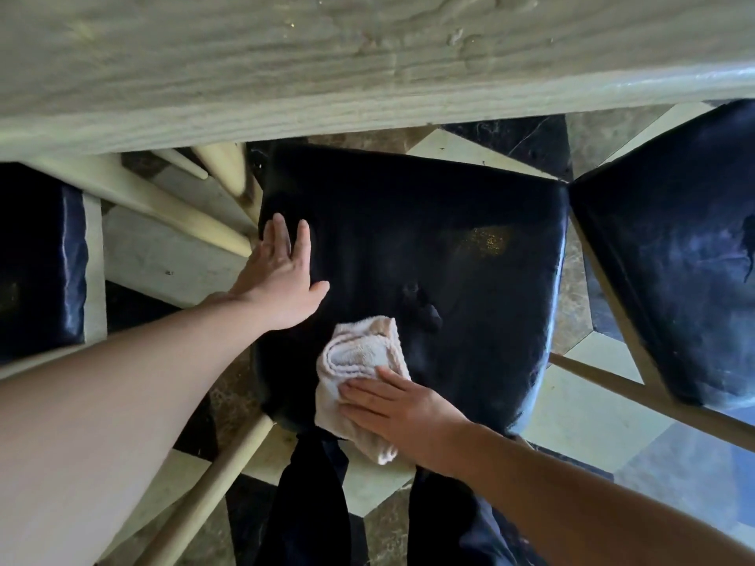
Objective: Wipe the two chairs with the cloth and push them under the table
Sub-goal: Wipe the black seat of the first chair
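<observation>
A chair with a dark padded seat [449, 255] stands right below me, in front of the pale wooden table [327, 67]. My left hand [282, 275] lies flat on the seat's left side, fingers straight. My right hand [392, 406] presses a folded pale pink cloth [359, 357] onto the seat's near edge, fingers flat on top of it. A second dark-seated chair [670, 247] stands to the right, touching the first at its far corner. A dusty yellowish patch shows on the middle seat toward the right.
A third dark seat [36, 259] sits at the far left, partly under the table. Pale wooden chair legs and rungs [228, 475] cross below the seats. The floor [592, 418] is patterned tile. My dark trouser legs stand against the chair's near edge.
</observation>
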